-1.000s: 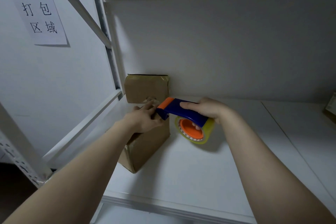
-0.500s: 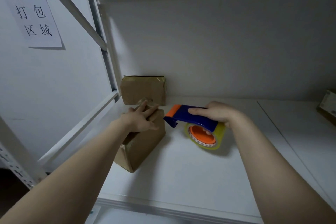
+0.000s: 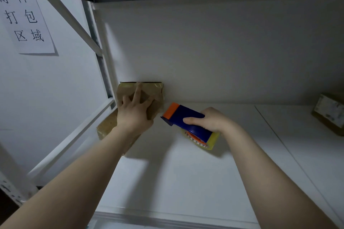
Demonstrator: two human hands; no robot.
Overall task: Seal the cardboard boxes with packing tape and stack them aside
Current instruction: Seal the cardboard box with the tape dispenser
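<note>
Boxes [image 3: 143, 92]: brown cardboard, matt, glossy tape on edges.
Tape dispenser [image 3: 186, 119]: smooth blue and orange plastic.
Tape roll [image 3: 211, 140]: glossy yellowish clear film.
Shelf [image 3: 186, 182]: smooth white, matt.
Sign [image 3: 24, 22]: white paper.

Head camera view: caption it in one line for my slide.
Left hand spread on a cardboard box on the white shelf; right hand grips a blue-and-orange tape dispenser.
</note>
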